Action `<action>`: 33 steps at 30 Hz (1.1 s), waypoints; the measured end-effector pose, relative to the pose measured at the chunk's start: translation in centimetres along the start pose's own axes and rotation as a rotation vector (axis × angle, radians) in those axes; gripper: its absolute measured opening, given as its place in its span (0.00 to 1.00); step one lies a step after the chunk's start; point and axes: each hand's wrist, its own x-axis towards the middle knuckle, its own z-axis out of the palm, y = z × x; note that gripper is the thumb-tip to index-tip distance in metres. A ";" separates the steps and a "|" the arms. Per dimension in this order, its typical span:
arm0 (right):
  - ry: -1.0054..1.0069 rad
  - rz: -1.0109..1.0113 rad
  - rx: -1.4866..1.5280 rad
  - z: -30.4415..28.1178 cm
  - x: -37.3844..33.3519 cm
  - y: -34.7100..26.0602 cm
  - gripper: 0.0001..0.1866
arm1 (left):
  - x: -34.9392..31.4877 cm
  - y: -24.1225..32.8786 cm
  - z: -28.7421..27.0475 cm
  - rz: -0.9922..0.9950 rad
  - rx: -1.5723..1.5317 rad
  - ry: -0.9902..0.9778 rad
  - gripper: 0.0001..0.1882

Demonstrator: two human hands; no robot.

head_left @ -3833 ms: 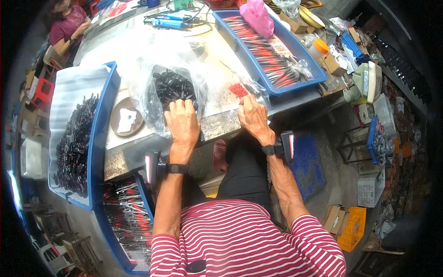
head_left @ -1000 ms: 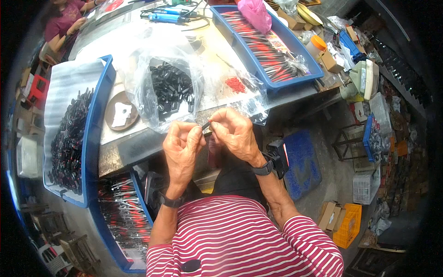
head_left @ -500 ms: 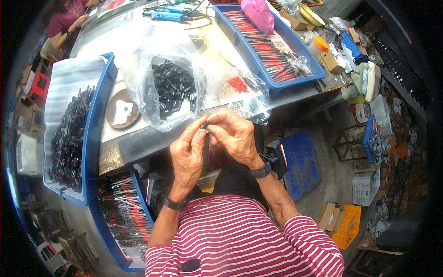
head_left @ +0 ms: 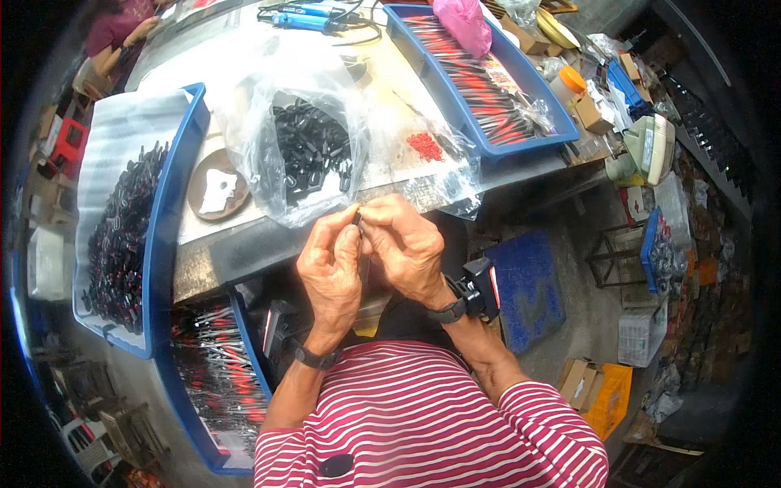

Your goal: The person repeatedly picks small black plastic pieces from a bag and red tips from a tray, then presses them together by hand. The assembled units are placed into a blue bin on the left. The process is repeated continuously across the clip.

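Note:
My left hand [head_left: 329, 268] and my right hand [head_left: 413, 256] meet just off the table's near edge, fingertips pinched together. Between them is a small black part [head_left: 357, 218], mostly covered by the fingers; its exact kind does not show. Just beyond my hands, a clear plastic bag [head_left: 244, 154] lies open, filled with small black plastic pieces [head_left: 305, 150]. A little pile of tiny red pieces [head_left: 425, 147] lies on clear plastic to the right of the bag.
Left stands a blue tray [head_left: 177, 187] of black pieces, beside a round brown dish [head_left: 202, 199]. Another blue tray [head_left: 533, 148] holds red-and-black slender items at the far right. Below the table edge sits a third blue tray [head_left: 250, 337]. A person [head_left: 114, 41] sits far left.
My hands have turned slightly and the fingertips have closed further over the small black part, so less of it shows. The view has shifted a little.

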 end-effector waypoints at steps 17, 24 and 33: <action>0.058 0.092 -0.140 1.2 -2.0 -0.7 0.14 | 1.4 -0.2 -0.4 -0.120 -0.276 -0.084 0.08; 0.064 0.611 0.324 -1.2 -1.3 -1.2 0.06 | 1.4 0.1 -1.8 -0.217 -0.239 -0.230 0.09; -0.166 0.692 0.463 -3.3 -0.8 -0.3 0.06 | 1.2 0.6 -2.6 -0.190 -0.043 -0.358 0.07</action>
